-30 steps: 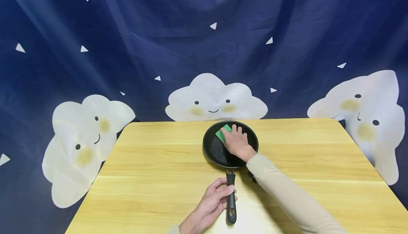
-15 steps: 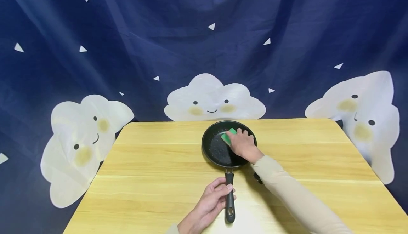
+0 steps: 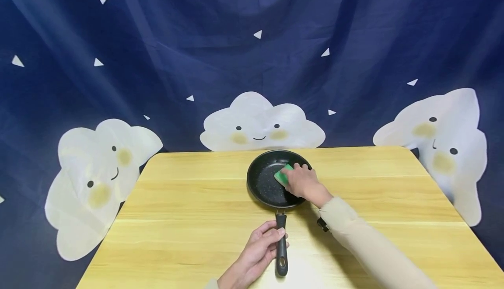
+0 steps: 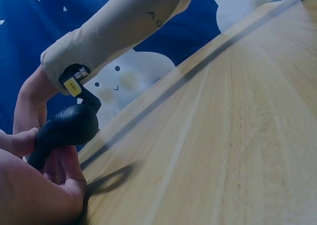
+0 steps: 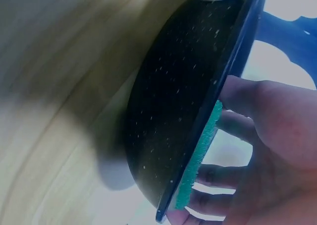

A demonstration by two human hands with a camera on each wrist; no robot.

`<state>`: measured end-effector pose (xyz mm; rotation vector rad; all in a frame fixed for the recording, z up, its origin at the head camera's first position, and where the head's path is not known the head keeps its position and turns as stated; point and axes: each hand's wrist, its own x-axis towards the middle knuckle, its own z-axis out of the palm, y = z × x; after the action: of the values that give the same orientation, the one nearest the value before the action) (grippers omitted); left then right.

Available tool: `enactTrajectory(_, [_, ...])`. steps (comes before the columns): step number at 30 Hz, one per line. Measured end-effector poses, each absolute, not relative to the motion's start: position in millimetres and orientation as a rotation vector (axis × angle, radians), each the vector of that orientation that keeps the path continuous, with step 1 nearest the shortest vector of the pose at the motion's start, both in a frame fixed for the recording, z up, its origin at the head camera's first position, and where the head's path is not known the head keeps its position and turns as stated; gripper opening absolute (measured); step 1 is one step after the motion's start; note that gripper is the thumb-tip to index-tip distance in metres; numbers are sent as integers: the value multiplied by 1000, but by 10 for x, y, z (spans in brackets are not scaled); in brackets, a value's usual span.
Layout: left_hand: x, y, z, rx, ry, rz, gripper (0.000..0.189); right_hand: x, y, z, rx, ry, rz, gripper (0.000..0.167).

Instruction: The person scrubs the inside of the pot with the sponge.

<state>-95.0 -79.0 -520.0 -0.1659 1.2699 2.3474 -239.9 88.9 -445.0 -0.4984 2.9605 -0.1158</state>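
Note:
A black frying pan [image 3: 261, 185] with light specks is in the middle of the head view. My left hand [image 3: 256, 252] grips its black handle [image 3: 281, 254], thumb on top and fingers wrapped underneath. The left wrist view shows the handle's rounded end [image 4: 74, 126] sticking out of that grip. Inside the pan, my right hand [image 3: 305, 183] holds a green sponge [image 3: 283, 177] between thumb and fingers, against the cooking surface. From the right wrist, the sponge's rough green edge [image 5: 200, 155] shows along the rim, while the pan's speckled outer side [image 5: 168, 91] hides the inside.
Beneath the pan is a light wooden table [image 3: 189, 228], whose back edge lies just behind the pan. A dark blue curtain [image 3: 220, 40] with smiling clouds hangs behind it. A black wrist mount [image 3: 323, 224] sits under the right sleeve [image 3: 366, 241].
My right hand has drawn the sponge across the pan, to the right and toward me. The left hand keeps its hold on the handle. The whole head view has shifted slightly.

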Motion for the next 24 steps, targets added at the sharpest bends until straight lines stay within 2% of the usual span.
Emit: enactTrajectory(24, [-954, -807, -5188, -159, 1258, 2336, 37, -2057, 1008, -4364, -688, 2884, -368, 41])
